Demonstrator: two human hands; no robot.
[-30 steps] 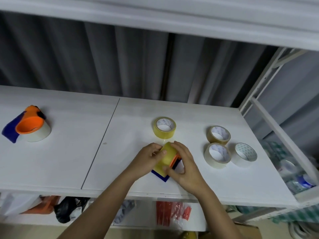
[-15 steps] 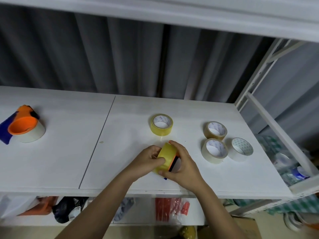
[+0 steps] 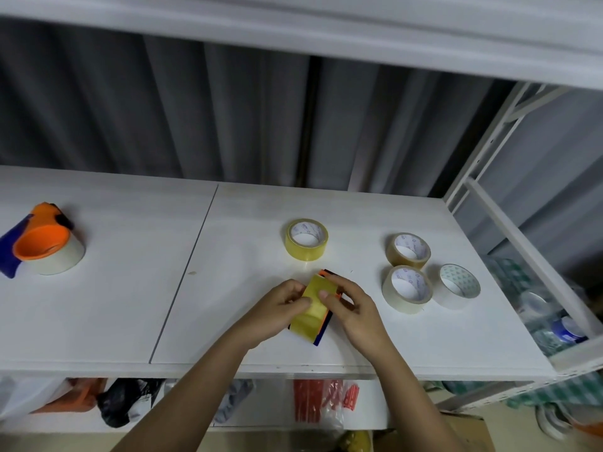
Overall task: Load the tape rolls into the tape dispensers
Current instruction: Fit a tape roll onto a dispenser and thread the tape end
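Observation:
Near the front of the white table (image 3: 130, 321), both hands hold a yellow tape roll (image 3: 314, 309) seated on an orange and blue dispenser (image 3: 323, 334). My left hand (image 3: 282, 308) grips the roll from the left, thumb on its face. My right hand (image 3: 352, 305) pinches it from the right. Just behind lies a loose yellow roll (image 3: 306, 239). To the right sit a brown roll (image 3: 408, 251), a cream roll (image 3: 408, 288) and a white roll (image 3: 458, 286). At the far left, another orange and blue dispenser (image 3: 39, 243) carries a white roll (image 3: 62, 259).
A white metal rack frame (image 3: 509, 230) borders the table on the right, with wrapped goods (image 3: 548, 318) behind it. Below the table edge hang bags and red packets (image 3: 323, 399). A grey curtain closes the back.
The roll and dispenser have turned in my hands, so the roll's yellow band now faces up and more of the blue body shows below. The camera has shifted slightly.

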